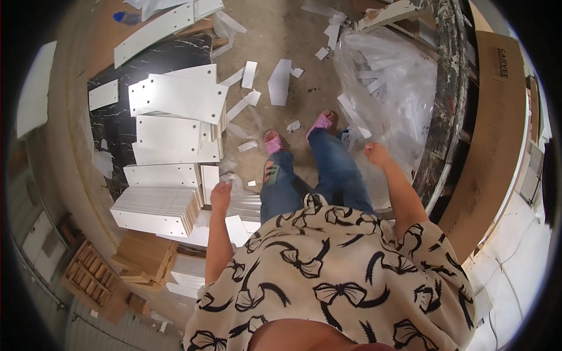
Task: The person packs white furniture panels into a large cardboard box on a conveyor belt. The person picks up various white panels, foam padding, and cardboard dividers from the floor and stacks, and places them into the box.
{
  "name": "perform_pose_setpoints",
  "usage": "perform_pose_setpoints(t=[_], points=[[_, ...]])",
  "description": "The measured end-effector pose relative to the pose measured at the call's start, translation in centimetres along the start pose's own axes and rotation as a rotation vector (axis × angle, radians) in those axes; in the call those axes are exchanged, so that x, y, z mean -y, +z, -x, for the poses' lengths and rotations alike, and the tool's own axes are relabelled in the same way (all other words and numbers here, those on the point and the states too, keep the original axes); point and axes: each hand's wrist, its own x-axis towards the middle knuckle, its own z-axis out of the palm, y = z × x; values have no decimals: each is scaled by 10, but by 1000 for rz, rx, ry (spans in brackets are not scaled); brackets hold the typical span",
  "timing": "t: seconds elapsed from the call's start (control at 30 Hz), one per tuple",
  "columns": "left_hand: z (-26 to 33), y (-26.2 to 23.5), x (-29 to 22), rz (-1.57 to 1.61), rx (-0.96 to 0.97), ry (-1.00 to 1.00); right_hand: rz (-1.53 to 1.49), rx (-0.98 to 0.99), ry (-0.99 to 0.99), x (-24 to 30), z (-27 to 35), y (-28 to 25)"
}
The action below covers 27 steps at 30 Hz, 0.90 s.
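My left hand (221, 194) hangs beside my left thigh, its fingers curled in and nothing visible in it. It is nearest to a small white panel (209, 180) and crumpled clear plastic. My right hand (378, 154) is out to the right, loosely closed, with no object showing in it. Below it lies a large heap of clear plastic sheeting (398, 105), and a white strip (355, 117) ends close to its fingers. To the left are stacks of white boards with drilled holes (181, 96) and an upright row of similar boards (155, 207).
Scraps and a larger white piece (280, 82) litter the concrete floor (263, 35) ahead of my feet. A black marble-patterned sheet (175, 55) lies under the boards. On the right stand a worn dark edge (451, 99) and a long cardboard box (489, 140). Brown cartons (143, 254) sit behind left.
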Motion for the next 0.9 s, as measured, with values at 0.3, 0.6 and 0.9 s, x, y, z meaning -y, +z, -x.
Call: perform_pose_setpoints(t=[0.3,0.6,0.9], points=[[-2,180,-141,458,116,-2,-299,-373,218,-124,-249,18],[-129,363,-229,438,419,0,720,5,30,-275,-517,116],[-135,402,-231,434,613,-224,-1010,-607,627,-301,-540,147]])
